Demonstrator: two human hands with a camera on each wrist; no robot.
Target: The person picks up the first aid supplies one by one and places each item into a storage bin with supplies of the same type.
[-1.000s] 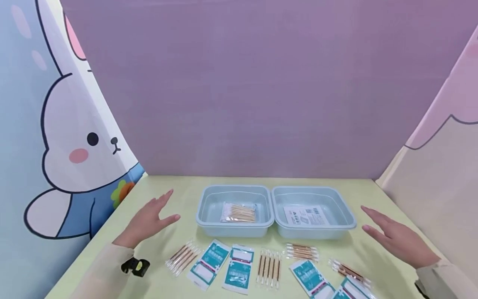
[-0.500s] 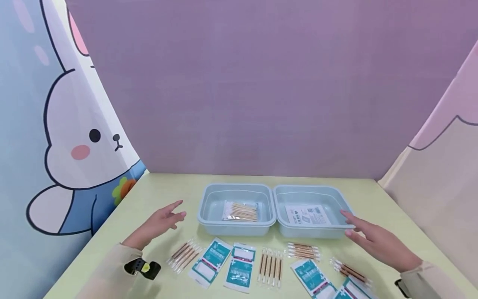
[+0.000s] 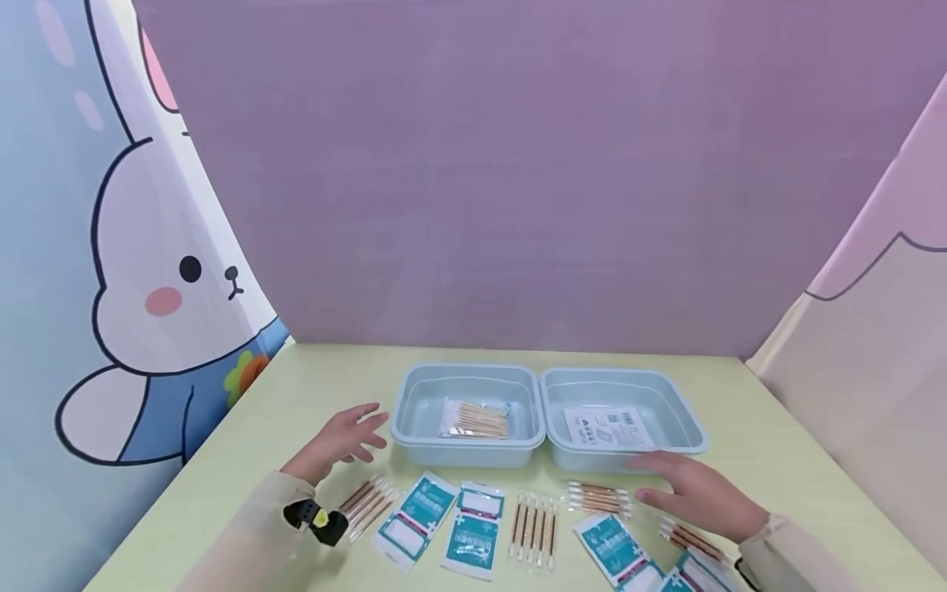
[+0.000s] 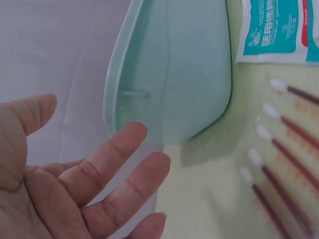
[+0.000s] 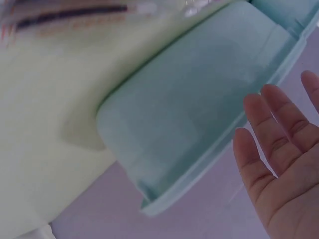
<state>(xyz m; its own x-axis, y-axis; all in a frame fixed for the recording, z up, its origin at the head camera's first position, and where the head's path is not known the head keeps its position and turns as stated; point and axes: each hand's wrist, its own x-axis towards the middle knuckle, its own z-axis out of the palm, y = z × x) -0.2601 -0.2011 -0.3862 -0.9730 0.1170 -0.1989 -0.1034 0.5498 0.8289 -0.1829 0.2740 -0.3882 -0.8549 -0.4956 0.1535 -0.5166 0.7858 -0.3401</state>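
Note:
My left hand (image 3: pixel 344 440), fingers spread and empty, hovers left of the left light-blue tub (image 3: pixel 466 455). Just below it lies a clear pack of brown-stemmed cotton swabs (image 3: pixel 370 507), whose white tips (image 4: pixel 264 132) show close in the left wrist view. Over the front right of the other tub (image 3: pixel 602 462), my right hand (image 3: pixel 699 493) reaches inward with nothing in it. Its fingers overlap that tub's rim in the head view. Beneath this hand are another swab pack (image 3: pixel 688 536) and a teal-and-white packet (image 3: pixel 620 549).
Inside the left tub is a bag of wooden swabs (image 3: pixel 479 421); a white printed packet (image 3: pixel 607 426) lies in the right one. Along the front are two teal packets (image 3: pixel 418 516), an upright swab pack (image 3: pixel 533 530) and a sideways one (image 3: pixel 598 499). A purple panel (image 3: pixel 473 181) stands behind.
Both hands have moved inward: the left to the right, toward the left tub, and the right to the left and nearer the front. The tubs and packs stay where they were.

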